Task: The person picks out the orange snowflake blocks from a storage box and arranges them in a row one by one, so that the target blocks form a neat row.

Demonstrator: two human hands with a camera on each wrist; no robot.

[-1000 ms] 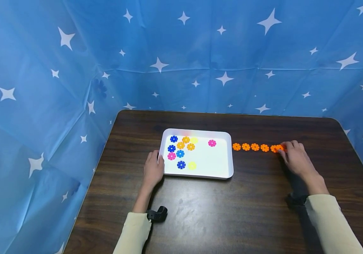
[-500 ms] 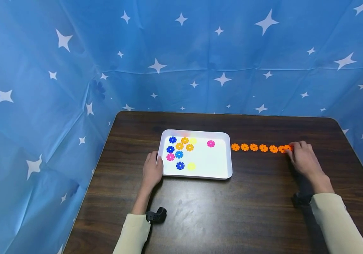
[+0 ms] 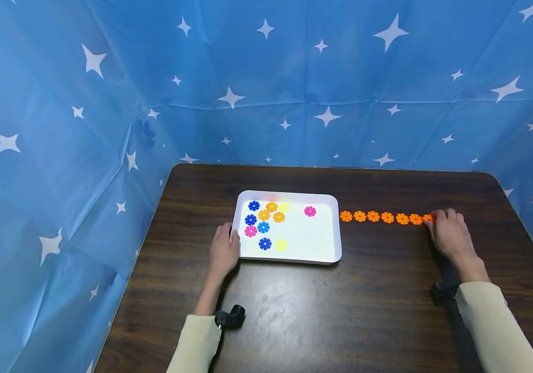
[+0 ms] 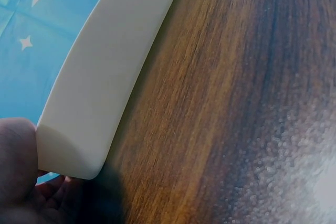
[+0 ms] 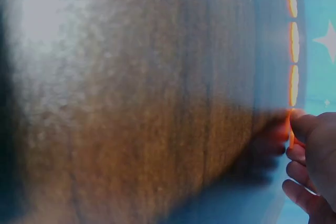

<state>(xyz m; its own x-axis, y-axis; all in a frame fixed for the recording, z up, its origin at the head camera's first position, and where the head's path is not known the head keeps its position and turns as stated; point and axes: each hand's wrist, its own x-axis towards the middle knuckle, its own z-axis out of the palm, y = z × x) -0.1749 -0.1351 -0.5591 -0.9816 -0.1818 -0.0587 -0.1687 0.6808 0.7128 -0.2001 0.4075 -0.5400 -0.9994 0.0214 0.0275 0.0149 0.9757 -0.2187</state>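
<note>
At the left side of a white tray my left hand grips the wall; the left wrist view shows thumb and fingers about the tray corner. Several blue, pink, yellow and amber snowflake discs lie inside the tray, such as a dark blue disc. To its right runs a row of orange snowflake discs on the table. My right hand pinches the orange disc at the row's right end. In the right wrist view, thumb and fingers partly cover that disc.
The dark wood table has its far edge close behind the tray and the row. A blue curtain with white stars hangs behind and at the sides. Each wrist wears a black camera, such as the left wrist camera.
My right hand has moved right with the orange disc, from overlapping the neighbouring disc to the end of the row. My left hand has stayed on the tray.
</note>
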